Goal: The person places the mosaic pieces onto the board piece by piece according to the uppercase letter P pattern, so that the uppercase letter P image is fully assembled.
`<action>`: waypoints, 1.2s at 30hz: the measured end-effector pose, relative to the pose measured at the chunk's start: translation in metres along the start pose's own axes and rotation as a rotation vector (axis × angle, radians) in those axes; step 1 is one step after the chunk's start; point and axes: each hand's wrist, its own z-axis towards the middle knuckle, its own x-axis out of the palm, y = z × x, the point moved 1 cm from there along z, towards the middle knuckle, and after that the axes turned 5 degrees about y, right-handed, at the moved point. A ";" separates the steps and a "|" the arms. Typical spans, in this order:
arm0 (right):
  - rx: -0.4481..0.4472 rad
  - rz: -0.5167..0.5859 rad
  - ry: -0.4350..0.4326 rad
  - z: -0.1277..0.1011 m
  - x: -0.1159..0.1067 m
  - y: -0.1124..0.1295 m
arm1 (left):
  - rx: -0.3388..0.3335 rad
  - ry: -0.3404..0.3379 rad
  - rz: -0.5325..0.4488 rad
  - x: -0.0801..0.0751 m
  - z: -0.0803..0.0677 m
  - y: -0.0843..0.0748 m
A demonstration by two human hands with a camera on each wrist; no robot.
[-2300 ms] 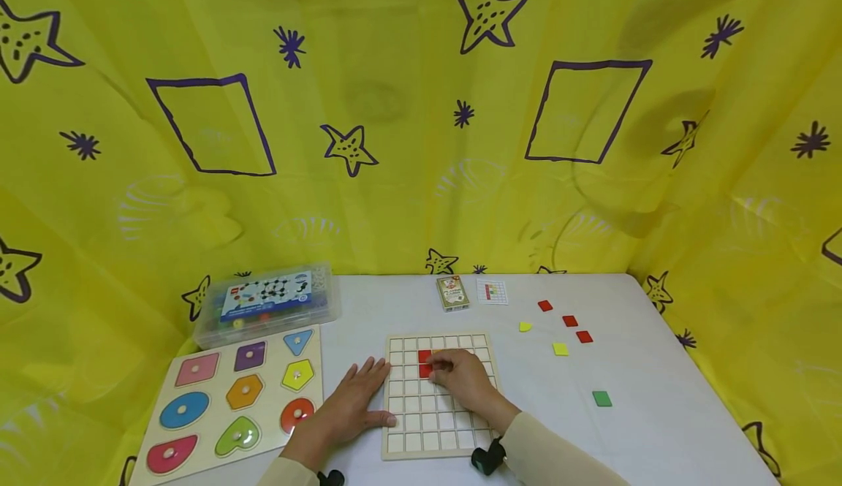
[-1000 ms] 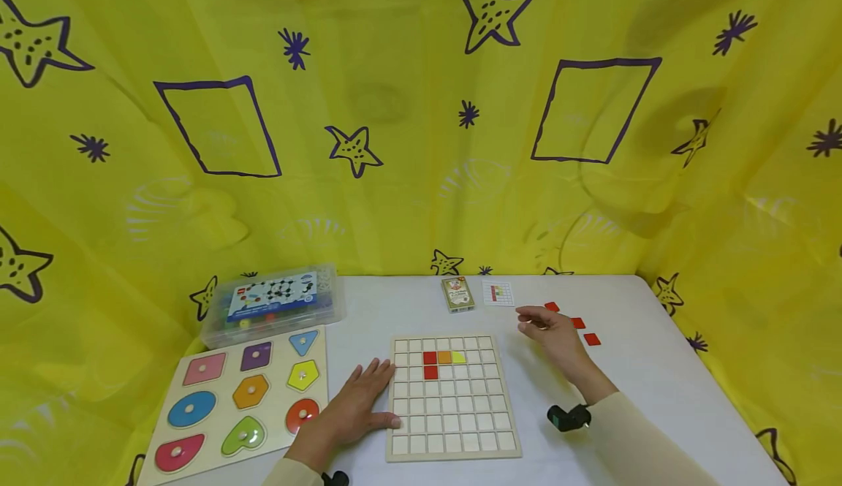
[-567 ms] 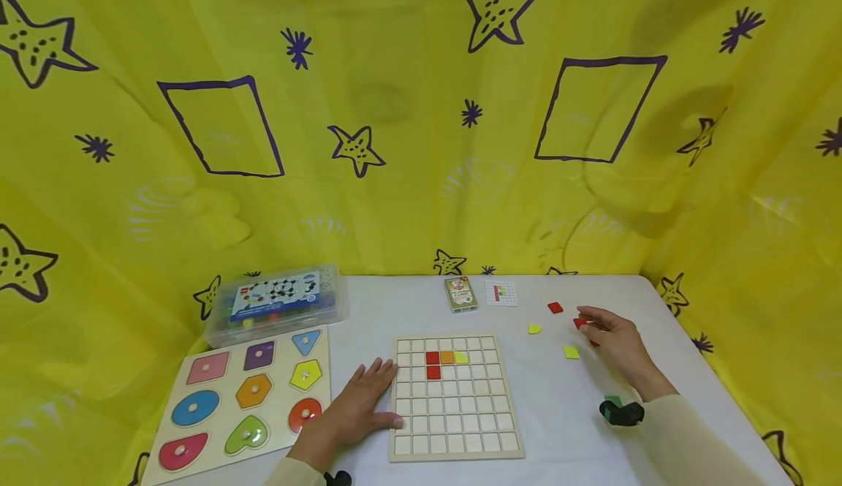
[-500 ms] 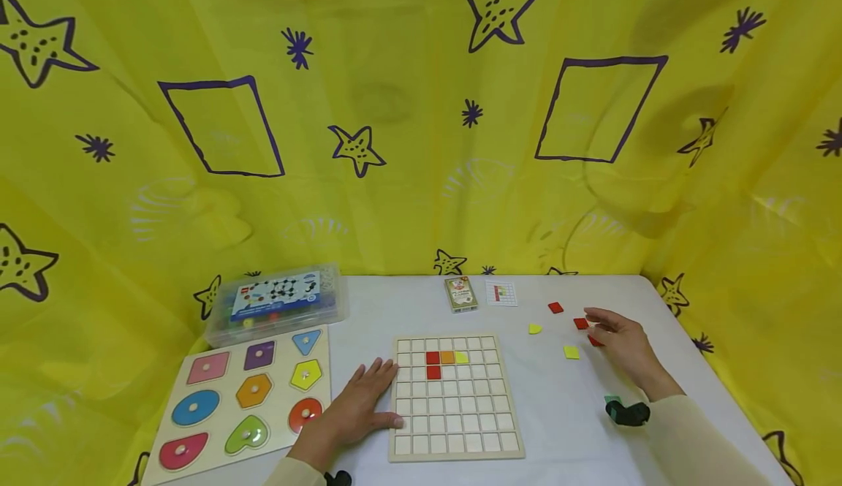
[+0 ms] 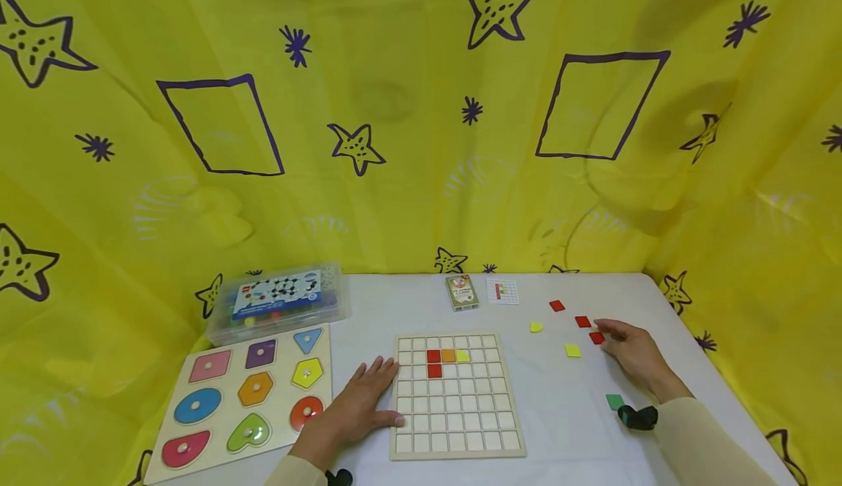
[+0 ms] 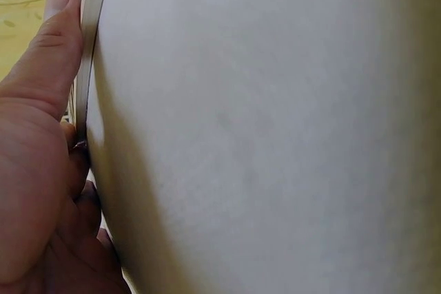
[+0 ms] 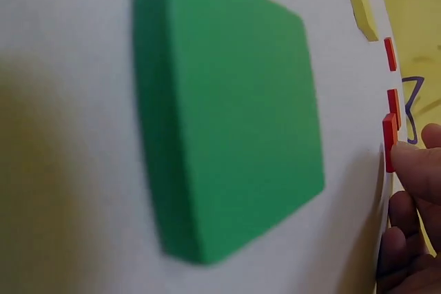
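Print on the small card box (image 5: 462,292) and pattern card (image 5: 502,291) is too small to read. The green tile (image 7: 227,111) fills the right wrist view, blurred. The left hand (image 6: 34,163) is cut off by the frame's edge.

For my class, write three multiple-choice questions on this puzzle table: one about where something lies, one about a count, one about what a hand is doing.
1. Where does the green tile lie?
A. on the grid board
B. on the table beside the right wrist
C. in the plastic box

2. How many tiles sit in the grid board?
A. two
B. four
C. six

3. What is the left hand doing?
A. resting flat against the board's left edge
B. lifting a tile
C. opening the box

Key: 1 B, it lies on bare table; 2 B, two red, one orange, one yellow; 3 A, its thumb touches the frame.
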 end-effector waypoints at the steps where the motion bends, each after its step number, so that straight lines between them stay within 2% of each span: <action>1: 0.001 -0.009 -0.003 0.001 0.000 -0.001 | -0.003 0.000 0.005 0.000 0.000 0.001; 8: -0.004 -0.074 -0.038 0.001 0.004 -0.004 | -0.013 0.004 -0.001 0.000 0.002 0.003; 16: 0.018 -0.092 -0.014 -0.001 0.003 0.000 | -0.018 0.008 0.008 0.000 0.003 0.004; 24: 0.008 -0.135 -0.038 0.000 0.003 -0.003 | -0.014 0.004 0.002 -0.001 0.003 0.004; 29: -0.004 -0.144 -0.060 -0.002 0.003 -0.003 | -0.013 0.005 0.000 0.000 0.003 0.003; 36: -0.041 -0.099 -0.092 -0.006 0.003 -0.002 | -0.018 0.005 -0.008 0.001 0.002 0.002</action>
